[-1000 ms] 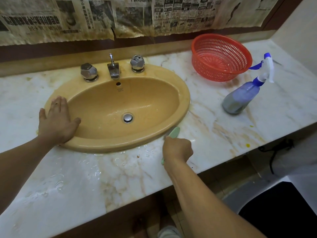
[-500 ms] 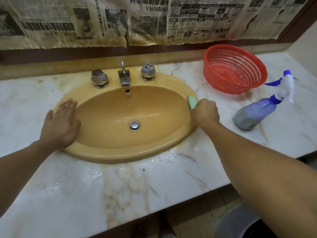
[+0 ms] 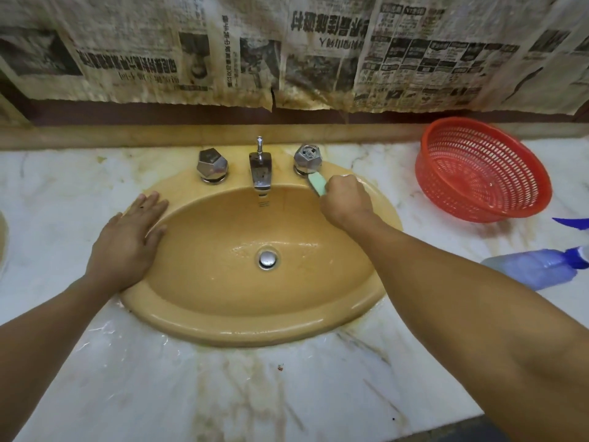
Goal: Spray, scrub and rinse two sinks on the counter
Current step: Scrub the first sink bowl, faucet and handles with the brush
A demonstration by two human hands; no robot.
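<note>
Change noted: over the last second the right hand (image 3: 345, 199) has carried the pale green scrubbing pad (image 3: 317, 183) round the rim of the mustard-yellow oval ceramic sink (image 3: 255, 330), from the near edge, up the right side, to the far right corner. The pad's tip now lies just beside the base of the right faceted chrome tap knob (image 3: 307, 159). This hand is closed in a fist round the pad. The left hand (image 3: 127, 240) has kept its place, fingers straight and flat on the left rim. Judgement: rim scrubbing here is well advanced, while rinsing and the second sink remain. The translucent blue spray bottle (image 3: 535, 269) lies tipped on the white marble table (image 3: 191, 393) at right, near the red plastic mesh basket (image 3: 478, 173). Writing: the yellowed newspaper sheets (image 3: 318, 49) on the far wall hang upside down, with bold East Asian headlines that are not reliably legible. A small mark below the chrome spout (image 3: 260, 173) is too small to read, and no label shows on the bottle.
</note>
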